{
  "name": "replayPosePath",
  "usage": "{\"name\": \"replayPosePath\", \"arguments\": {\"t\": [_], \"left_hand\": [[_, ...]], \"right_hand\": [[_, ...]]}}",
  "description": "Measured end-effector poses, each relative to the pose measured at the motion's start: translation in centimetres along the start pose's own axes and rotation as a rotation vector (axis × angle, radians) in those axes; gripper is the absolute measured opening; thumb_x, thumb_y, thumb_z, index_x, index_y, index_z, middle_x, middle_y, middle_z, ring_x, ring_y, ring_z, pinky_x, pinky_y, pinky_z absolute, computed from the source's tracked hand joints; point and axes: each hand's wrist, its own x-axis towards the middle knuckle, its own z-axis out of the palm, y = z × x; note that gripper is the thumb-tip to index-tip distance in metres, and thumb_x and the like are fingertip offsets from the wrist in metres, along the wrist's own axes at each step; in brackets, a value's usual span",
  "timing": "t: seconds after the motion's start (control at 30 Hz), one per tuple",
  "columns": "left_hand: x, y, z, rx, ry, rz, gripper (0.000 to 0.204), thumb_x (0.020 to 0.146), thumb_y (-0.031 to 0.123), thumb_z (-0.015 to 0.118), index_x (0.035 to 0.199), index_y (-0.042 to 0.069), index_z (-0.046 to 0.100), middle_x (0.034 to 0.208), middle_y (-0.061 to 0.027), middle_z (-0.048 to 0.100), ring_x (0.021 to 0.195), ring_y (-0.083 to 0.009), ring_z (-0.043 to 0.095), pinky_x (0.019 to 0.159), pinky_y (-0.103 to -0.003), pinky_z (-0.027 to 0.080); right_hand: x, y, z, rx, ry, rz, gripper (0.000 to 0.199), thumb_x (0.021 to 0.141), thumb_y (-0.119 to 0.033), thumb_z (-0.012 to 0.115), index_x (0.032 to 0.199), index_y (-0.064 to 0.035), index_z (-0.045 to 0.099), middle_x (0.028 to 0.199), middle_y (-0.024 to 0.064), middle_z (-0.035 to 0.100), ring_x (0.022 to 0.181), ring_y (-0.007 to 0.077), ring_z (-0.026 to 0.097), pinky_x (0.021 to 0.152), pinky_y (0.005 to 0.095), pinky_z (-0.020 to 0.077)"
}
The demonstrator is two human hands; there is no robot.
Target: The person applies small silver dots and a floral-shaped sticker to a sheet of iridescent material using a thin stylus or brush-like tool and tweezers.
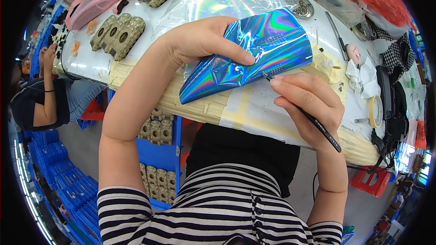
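Observation:
A shiny blue holographic sheet, bent and creased, is held above the table's front part. My left hand grips it with the thumb pressed on top; the other fingers are hidden behind the sheet. Small dotted marks run in rows across its surface. Between the fingertips of my right hand is a pair of black tweezers, with the tips touching or very close to the sheet's lower edge. Whether the tweezers pinch anything is too small to tell.
Camouflage-patterned casings lie at the left, near a pink mesh basket. Clear film and a round metal dish are behind the sheet. A tape roll stands at right. Another person sits at left.

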Motion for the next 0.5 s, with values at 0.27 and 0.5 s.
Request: {"name": "replayPosePath", "arguments": {"t": [0.27, 0.5], "left_hand": [[-0.01, -0.05, 0.02, -0.032, -0.009, 0.003, 0.058, 0.075, 0.005, 0.08, 0.128, -0.002, 0.056, 0.115, -0.0111, 0.069, 0.1, -0.0161, 0.067, 0.092, -0.031, 0.053], [0.05, -0.18, 0.12, -0.009, -0.01, 0.026, 0.049, 0.077, 0.01, 0.079, 0.12, -0.003, 0.06, 0.109, -0.0096, 0.07, 0.094, -0.014, 0.067, 0.088, -0.029, 0.053]], "right_hand": [[-0.09, 0.15, 0.06, -0.004, -0.009, -0.017, 0.03, 0.072, -0.003, 0.079, 0.101, -0.0023, 0.073, 0.093, 0.0116, 0.069, 0.085, 0.0244, 0.068, 0.073, 0.0319, 0.054], [-0.16, 0.08, 0.03, -0.003, -0.014, -0.008, 0.029, 0.072, -0.003, 0.078, 0.101, -0.0025, 0.073, 0.093, 0.0115, 0.07, 0.084, 0.0244, 0.067, 0.073, 0.0323, 0.054]]}}
